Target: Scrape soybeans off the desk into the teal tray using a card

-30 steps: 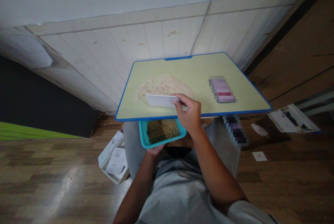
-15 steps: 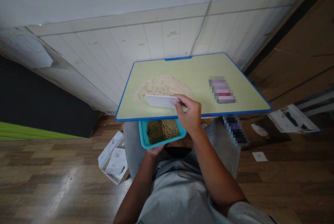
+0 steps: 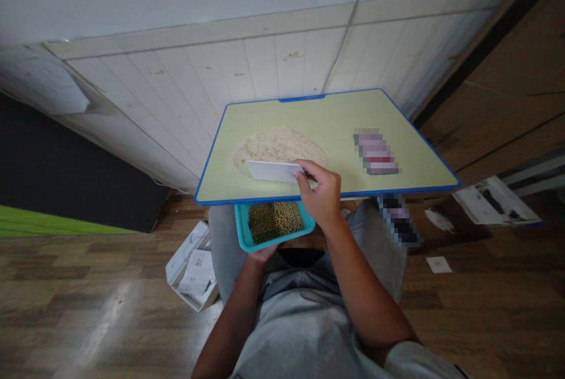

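My right hand (image 3: 322, 193) grips a white card (image 3: 270, 170) by its right end, its edge resting on the tabletop at the near side of a pile of pale grains (image 3: 276, 146). The pile lies on a light green table with a blue rim (image 3: 212, 146). Below the table's front edge my left hand (image 3: 262, 254) holds a teal tray (image 3: 243, 240) of small green-brown beans from underneath; only the fingertips show.
A blurred-out flat object (image 3: 376, 153) lies on the table's right half. An open white box (image 3: 193, 266) sits on the wooden floor at my left. Papers (image 3: 494, 200) and a small card (image 3: 438, 263) lie on the floor at my right. A white panelled wall stands behind the table.
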`<state>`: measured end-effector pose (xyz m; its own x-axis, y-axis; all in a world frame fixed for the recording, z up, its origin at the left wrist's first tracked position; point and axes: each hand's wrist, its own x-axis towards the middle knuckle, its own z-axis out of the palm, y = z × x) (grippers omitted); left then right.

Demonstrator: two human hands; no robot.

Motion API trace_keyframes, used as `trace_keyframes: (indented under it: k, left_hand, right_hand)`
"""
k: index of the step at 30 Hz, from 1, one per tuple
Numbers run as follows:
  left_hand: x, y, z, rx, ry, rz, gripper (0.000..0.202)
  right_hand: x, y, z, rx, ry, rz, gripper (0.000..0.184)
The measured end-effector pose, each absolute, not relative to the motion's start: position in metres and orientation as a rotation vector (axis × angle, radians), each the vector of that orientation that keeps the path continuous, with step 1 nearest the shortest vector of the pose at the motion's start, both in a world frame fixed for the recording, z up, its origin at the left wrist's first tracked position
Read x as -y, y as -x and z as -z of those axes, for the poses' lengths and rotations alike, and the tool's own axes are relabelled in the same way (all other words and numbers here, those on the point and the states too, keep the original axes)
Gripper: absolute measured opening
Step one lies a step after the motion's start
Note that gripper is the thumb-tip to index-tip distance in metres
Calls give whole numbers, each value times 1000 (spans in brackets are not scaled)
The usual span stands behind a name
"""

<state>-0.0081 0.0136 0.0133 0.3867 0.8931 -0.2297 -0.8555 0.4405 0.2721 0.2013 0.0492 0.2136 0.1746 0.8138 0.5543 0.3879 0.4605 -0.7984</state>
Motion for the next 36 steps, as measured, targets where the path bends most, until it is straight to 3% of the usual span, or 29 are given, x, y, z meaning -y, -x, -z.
trace_keyframes:
  k: [36]
  left_hand:
    - [-12, 5, -20, -395, -125, -1123, 68]
  right_hand:
    - [-48, -203, -216, 1429, 1122, -429, 25]
